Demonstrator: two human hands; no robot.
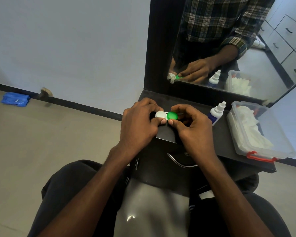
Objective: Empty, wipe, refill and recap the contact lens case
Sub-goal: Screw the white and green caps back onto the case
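Both hands are on the contact lens case [166,115], held just above the near left corner of the dark counter [219,139]. The left hand [138,124] curls round the end with the white cap [159,114], thumb pressed along its near edge and the other fingers wrapped over the far side. The right hand [191,124] pinches the green cap [172,115], thumb tip at its near rim and forefinger arched over the top. The two thumb tips sit almost touching, just under the join between the caps. Both caps are on the case.

Just beyond the right hand's knuckles stands a white dropper bottle [216,112] with a blue label, upright and capped. Further out on that side, a clear plastic box [272,146] with a red latch holds white tissues [249,124]. Beyond the fingertips, a mirror [229,48] reflects the hands, the case, the bottle and a plaid sleeve. Well away past the left hand, a blue packet [14,99] lies on the floor by the wall.
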